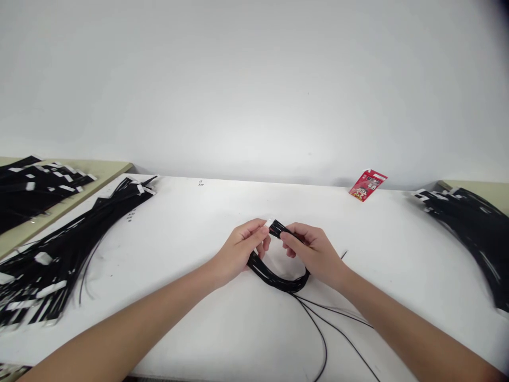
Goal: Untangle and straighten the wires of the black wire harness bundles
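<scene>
Pinching the white tip of the black cable bundle, left hand; right hand pinches strands just beside; probably light, springy; best held near the tip.

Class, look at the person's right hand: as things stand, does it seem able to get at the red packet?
Probably yes, with a forward reach: nothing visible stands between the right hand and the red packet. But its fingers are pinching the black cables, so it would likely release them first.
</scene>
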`<state>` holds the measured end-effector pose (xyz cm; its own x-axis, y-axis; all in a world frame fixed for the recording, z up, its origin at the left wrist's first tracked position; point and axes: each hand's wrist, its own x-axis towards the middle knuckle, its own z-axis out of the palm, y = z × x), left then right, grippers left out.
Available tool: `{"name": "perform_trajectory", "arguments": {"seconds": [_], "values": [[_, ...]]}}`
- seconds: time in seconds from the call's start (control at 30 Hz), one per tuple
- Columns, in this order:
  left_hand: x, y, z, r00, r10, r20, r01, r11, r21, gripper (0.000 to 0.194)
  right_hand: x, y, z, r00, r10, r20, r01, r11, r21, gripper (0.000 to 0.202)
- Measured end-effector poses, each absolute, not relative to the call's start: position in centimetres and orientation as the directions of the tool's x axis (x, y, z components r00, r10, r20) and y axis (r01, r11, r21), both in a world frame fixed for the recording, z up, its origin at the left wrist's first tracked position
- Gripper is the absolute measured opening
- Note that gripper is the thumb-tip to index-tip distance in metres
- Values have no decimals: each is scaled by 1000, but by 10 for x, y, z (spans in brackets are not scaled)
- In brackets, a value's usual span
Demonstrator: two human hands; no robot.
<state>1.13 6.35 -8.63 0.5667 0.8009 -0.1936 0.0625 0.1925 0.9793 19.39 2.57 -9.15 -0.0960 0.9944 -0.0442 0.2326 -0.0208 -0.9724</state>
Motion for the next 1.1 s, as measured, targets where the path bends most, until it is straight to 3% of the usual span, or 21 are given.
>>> {"name": "perform_trajectory", "arguments": {"seconds": [0.2, 0.47, 0.73, 0.87, 1.1], "values": [[13, 63, -89, 551, 799, -240, 20, 275, 961, 37, 193, 27, -93, -129, 982, -139, 54, -133, -990, 27], [13, 65, -90, 575, 780, -245, 11, 293, 956, 39, 192, 28, -92, -126, 974, -187, 83, -177, -981, 26], [11, 69, -90, 643, 731, -229, -23, 317, 948, 41, 203, 34, -88, -355, 899, -257, -36, -287, -957, 30], [12, 70, -92, 644, 735, -212, -73, 336, 939, 33, 205, 36, -93, -344, 876, -340, -119, -399, -909, 34], [10, 76, -87, 594, 768, -239, -140, 392, 909, 41, 204, 31, -90, -389, 886, -252, 46, -255, -966, 23]]}}
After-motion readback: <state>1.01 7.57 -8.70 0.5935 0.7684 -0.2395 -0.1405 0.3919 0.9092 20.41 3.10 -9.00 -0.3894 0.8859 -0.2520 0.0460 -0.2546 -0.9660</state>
